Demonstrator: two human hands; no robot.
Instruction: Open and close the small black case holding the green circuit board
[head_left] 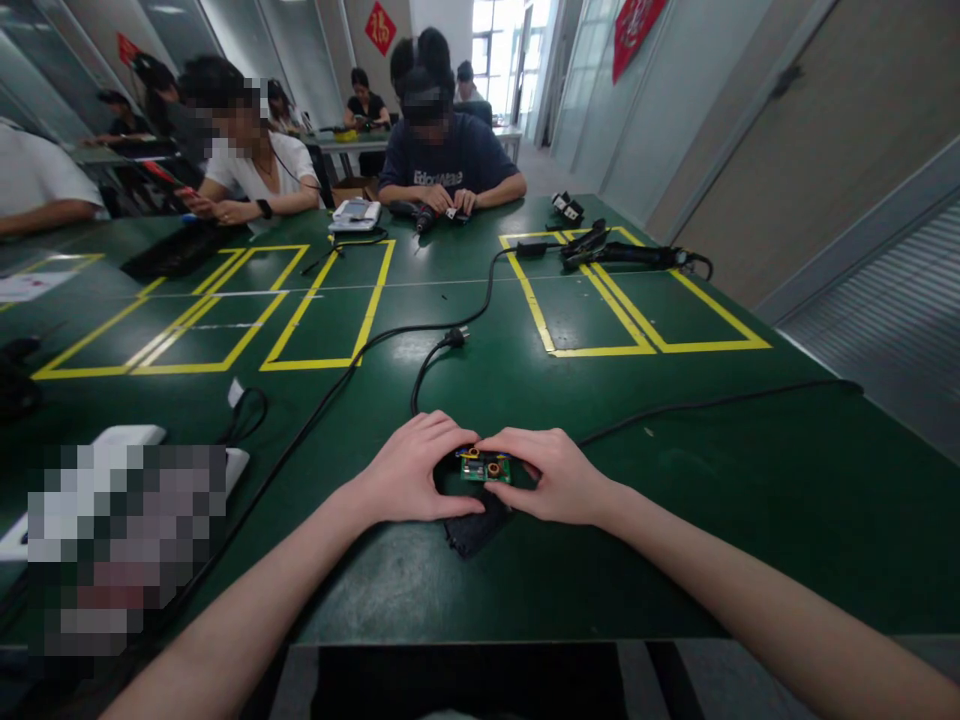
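Observation:
A small green circuit board [475,470] with copper-wound coils and a few blue and yellow wires is between my two hands, just above the table. My right hand [564,478] pinches it at the right, index finger along the far edge and thumb at the near edge. My left hand [411,468] curves round its left side, with the index fingertip at the far edge. The left thumb tip is below the board, close to a flat black piece [474,528]. What that black piece is, I cannot make out; it lies beneath the board, partly covered.
A black power cable [360,352] crosses the green table [637,580], and a plug [454,338] lies beyond my hands. Yellow tape rectangles [555,352] mark the surface. Opposite, a person [439,160] handles small parts beside a power drill [424,218]. Black gear [622,256] lies far right.

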